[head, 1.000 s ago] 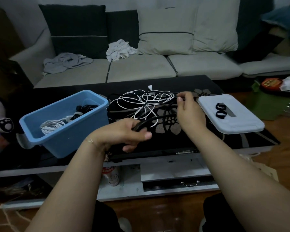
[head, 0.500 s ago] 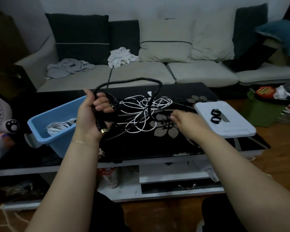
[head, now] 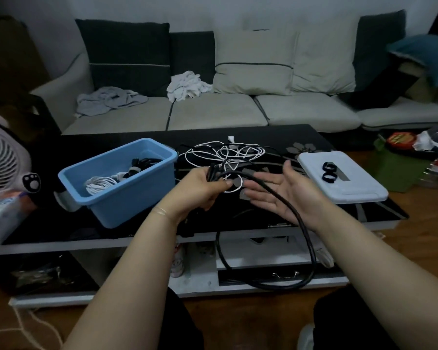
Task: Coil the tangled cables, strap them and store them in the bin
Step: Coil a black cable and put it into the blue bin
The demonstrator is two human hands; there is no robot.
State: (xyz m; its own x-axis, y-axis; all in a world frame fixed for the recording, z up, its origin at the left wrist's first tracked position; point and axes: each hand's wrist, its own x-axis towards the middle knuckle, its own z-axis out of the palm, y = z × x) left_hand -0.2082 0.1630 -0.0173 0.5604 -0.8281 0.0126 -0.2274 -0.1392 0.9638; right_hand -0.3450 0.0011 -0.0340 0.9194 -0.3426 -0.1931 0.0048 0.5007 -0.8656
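Behind the dark tabletop (head: 301,137) sits a pale sofa. Blue bin (head: 116,183) left, already holding coils. My left hand (head: 202,188) grips the black cable (head: 283,205), lowered since a moment ago; its loop now drapes my flat, empty right hand (head: 288,195). Coiling continues.

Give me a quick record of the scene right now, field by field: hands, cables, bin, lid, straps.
left hand: grips gathered turns of the black cable
right hand: open, palm up, cable loop draped over it
black cable: one big loop hanging below the table edge
white cable: still tangled on the table
bin: blue, on the table's left, holds a white coil and dark cables
lid: white, on the table's right
straps: two black loops on the lid
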